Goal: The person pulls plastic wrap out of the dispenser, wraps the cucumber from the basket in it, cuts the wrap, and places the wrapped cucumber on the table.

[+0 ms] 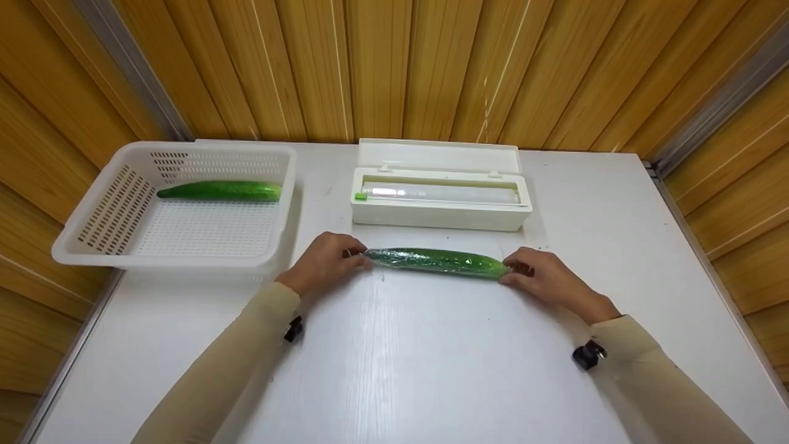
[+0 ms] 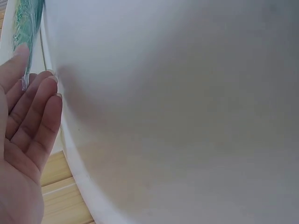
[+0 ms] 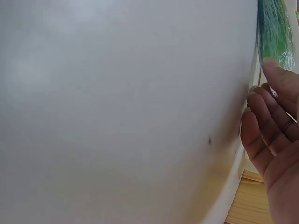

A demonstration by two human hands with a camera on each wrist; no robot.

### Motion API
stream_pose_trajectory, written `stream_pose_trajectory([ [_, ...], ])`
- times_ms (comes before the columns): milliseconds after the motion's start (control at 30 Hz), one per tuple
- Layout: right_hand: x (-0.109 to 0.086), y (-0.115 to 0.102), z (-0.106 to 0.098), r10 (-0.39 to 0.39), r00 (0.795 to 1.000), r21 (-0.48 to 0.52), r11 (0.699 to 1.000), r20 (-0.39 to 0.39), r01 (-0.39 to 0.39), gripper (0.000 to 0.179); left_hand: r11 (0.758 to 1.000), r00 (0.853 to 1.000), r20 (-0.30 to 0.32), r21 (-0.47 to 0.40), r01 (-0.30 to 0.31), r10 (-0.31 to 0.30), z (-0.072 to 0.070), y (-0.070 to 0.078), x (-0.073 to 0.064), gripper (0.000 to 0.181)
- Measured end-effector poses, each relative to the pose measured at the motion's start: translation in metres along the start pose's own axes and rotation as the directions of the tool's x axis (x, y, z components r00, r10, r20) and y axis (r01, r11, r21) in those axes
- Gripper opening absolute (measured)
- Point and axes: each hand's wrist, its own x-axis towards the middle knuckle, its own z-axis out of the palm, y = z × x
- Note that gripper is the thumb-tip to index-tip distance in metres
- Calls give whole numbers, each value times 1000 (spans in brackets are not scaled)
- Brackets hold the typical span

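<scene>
A cucumber wrapped in clear plastic film lies lengthwise across the middle of the white table. My left hand pinches the film at its left end; in the left wrist view a twisted film tail pokes out between thumb and fingers. At the other end my right hand pinches the film beside the paler tip, its thumb close against the wrapped cucumber. The remaining fingers of both hands are loosely bent.
Behind the cucumber stands a white film box, lid up, with a roll of plastic film inside and a green slider at its left. A white perforated basket at the left holds another cucumber. Wood-patterned walls border the table.
</scene>
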Motion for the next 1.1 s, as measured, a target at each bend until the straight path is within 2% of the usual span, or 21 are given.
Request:
stream_pose_trajectory([
  [167, 1, -1, -1, -7, 1000, -38, 999, -29, 6, 16, 999, 999, -18, 21, -27, 27, 0, 3, 4, 18],
  [267, 0, 0, -1, -46, 998, -68, 997, -46, 43, 11, 999, 999, -33, 34, -37, 38, 1, 4, 7, 19],
  [500, -3, 7, -3, -93, 993, -84, 993, -70, 87, 6, 1000, 999, -51, -2, -16, 16, 7, 10, 13, 31],
  [633, -5, 8, -4, -65, 994, -100, 993, -93, 56, 10, 999, 999, -43, -27, -21, 20, 9, 16, 17, 26],
  [867, -8, 6, -9, -13, 993, -54, 999, -115, 7, 27, 998, 998, -16, -7, -61, 61, 9, 24, 25, 17],
  [1100, -10, 10, -16, 2, 991, -76, 997, -132, -12, 27, 999, 999, 28, -14, -46, 47, 17, 33, 36, 13],
])
